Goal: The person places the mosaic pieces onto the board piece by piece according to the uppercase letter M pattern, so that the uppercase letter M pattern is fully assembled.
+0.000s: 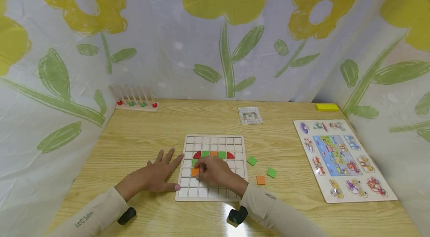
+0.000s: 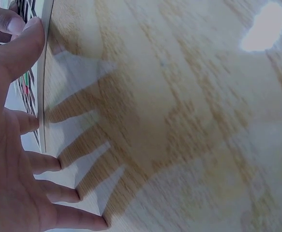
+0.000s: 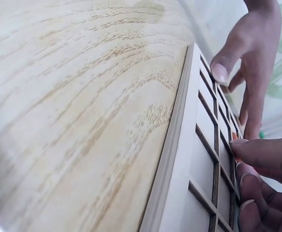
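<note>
A wooden grid board (image 1: 209,194) lies on the table, with green, orange and red pieces in some of its squares. My right hand (image 1: 215,171) is over the board, its thumb and fingertips pinching an orange square tile (image 1: 195,172) at a square on the left side. Just above that tile is a green tile (image 1: 194,162), partly covered by the fingers. Spread wide, my left hand (image 1: 160,174) rests by the board's left edge, with the thumb touching the frame. In the right wrist view, the orange tile (image 3: 235,140) shows only as a sliver beside the right thumb.
Right of the board lie two loose green tiles (image 1: 252,161) and an orange tile (image 1: 261,180). A small pattern card (image 1: 250,115) is behind the board. Farther right are a picture peg puzzle (image 1: 336,155) and a yellow block (image 1: 326,107); a peg rack (image 1: 136,106) stands back left.
</note>
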A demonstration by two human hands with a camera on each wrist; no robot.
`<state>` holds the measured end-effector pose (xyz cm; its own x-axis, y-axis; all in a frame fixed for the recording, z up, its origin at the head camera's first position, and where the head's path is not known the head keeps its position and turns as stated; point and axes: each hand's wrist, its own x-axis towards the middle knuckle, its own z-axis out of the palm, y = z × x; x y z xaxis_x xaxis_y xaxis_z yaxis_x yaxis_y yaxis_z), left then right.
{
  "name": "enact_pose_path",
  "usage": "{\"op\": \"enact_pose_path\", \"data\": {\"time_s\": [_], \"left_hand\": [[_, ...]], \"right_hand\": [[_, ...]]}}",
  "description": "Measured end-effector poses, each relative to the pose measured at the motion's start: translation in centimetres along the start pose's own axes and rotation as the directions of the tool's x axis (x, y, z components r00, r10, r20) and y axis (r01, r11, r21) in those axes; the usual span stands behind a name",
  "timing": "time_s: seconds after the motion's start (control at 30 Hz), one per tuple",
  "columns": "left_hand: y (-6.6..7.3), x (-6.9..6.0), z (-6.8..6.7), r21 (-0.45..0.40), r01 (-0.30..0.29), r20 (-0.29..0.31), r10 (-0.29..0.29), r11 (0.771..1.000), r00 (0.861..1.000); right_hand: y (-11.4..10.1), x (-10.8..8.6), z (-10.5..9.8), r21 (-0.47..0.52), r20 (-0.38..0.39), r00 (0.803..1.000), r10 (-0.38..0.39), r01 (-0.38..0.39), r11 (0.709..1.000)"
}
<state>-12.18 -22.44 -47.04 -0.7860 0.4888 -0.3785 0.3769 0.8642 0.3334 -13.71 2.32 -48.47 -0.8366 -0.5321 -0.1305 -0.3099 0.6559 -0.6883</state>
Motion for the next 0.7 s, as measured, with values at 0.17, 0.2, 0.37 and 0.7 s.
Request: {"op": "enact_pose_path", "data": {"time_s": [0.17,0.2,0.37,0.7], "left_hand": [[0.02,-0.05,-0.02,-0.005,-0.004,-0.002,0.004,1.0,1.0],[0.04,-0.06,-0.03,-0.006,-0.005,-0.002,0.005,1.0,1.0],[0.09,-0.09,0.0,-0.003,-0.01,-0.006,0.01,1.0,1.0],[-0.04,0.06,0.14,-0.009,0.003,-0.004,-0.003,1.0,1.0]], "right_hand": [[-0.06,0.06,0.11,-0.006,-0.01,1.0,0.0,0.0,1.0],[-0.05,0.06,0.12,-0.007,-0.01,1.0,-0.004,0.004,1.0],[-0.13,0.05,-0.04,-0.012,-0.009,1.0,-0.016,0.016,1.0],[-0.12,0.16,0.04,-0.026,-0.019,0.999,-0.028,0.028,0.999]]}}
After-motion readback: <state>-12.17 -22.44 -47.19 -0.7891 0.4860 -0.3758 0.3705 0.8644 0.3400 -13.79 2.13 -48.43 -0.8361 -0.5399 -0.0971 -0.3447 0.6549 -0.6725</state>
